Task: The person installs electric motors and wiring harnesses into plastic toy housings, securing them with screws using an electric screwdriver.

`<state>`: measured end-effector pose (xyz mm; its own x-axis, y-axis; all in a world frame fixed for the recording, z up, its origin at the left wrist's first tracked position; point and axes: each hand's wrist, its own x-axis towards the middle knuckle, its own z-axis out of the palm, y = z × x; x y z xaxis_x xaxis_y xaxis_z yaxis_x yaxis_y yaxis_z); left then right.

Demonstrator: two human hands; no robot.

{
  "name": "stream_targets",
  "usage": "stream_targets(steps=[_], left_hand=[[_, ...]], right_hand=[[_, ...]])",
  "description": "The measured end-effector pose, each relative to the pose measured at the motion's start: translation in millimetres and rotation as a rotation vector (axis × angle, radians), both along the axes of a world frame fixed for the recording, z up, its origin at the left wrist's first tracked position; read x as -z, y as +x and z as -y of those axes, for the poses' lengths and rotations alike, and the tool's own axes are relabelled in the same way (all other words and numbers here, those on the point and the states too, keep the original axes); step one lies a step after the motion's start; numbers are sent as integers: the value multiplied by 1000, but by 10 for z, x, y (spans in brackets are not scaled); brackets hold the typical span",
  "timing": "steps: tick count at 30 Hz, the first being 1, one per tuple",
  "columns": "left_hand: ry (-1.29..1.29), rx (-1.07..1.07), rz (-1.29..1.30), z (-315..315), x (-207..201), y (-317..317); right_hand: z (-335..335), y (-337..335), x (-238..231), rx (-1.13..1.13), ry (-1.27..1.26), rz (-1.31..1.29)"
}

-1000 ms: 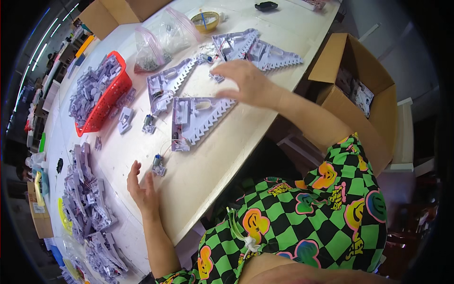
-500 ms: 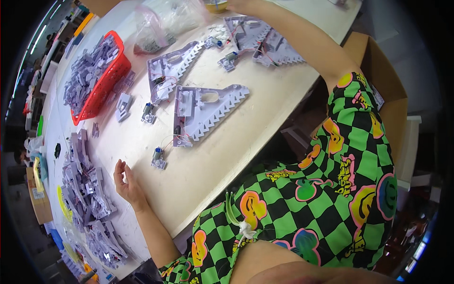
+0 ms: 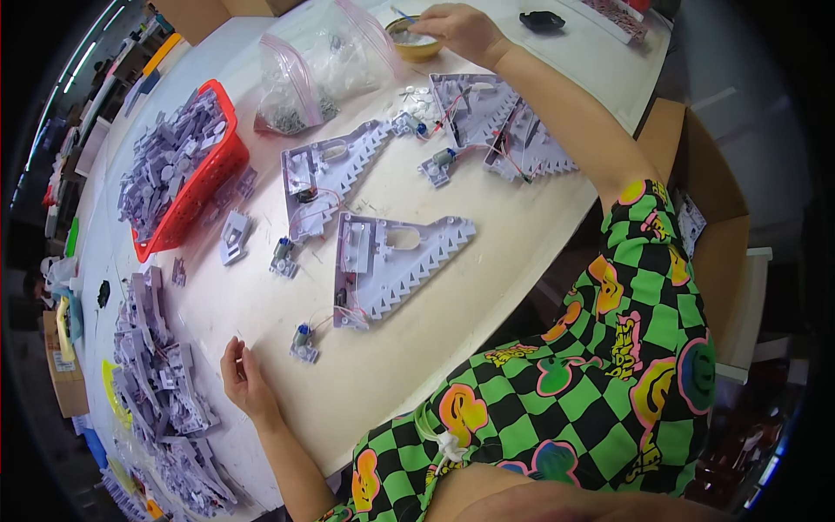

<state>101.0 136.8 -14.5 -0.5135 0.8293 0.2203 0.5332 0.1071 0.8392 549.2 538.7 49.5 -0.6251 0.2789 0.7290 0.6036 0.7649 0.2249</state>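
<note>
At the far edge of the work surface my right hand (image 3: 465, 30) is closed in a pinch above a small yellow bowl (image 3: 416, 52) with whitish contents. A thin blue stick (image 3: 403, 16) meets its fingertips. My left hand (image 3: 250, 383) lies on the near left of the table, its fingers loosely curled and apart, holding nothing. Nearest to it is a small motor (image 3: 303, 335) on a grey bracket, wired to a grey plastic housing half (image 3: 396, 265) with a toothed edge. A similar housing half (image 3: 326, 178) with its own motor (image 3: 283, 252) lies beyond.
A red basket (image 3: 228, 152) heaped with grey plastic parts stands at the left. Below it lies a pile of grey assemblies (image 3: 165, 374). Clear bags of small parts (image 3: 296, 96) sit at the back. More housing halves (image 3: 474, 109) lie under my right forearm. A cardboard box (image 3: 709, 165) stands at the right.
The view has tilted up, so the table things sit lower and the bowl, my right hand and the stick show fully. My left hand stays on the table; the housing halves lie as before.
</note>
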Motion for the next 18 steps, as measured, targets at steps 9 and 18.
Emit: stream_targets(steps=[9,18], left_hand=[[-12,-16,38,-92,38,19],[-40,0,50,-158,34,18]], right_hand=[[-128,79,-278,130,-423,-722],[-450,83,-40,189,-156,-509]])
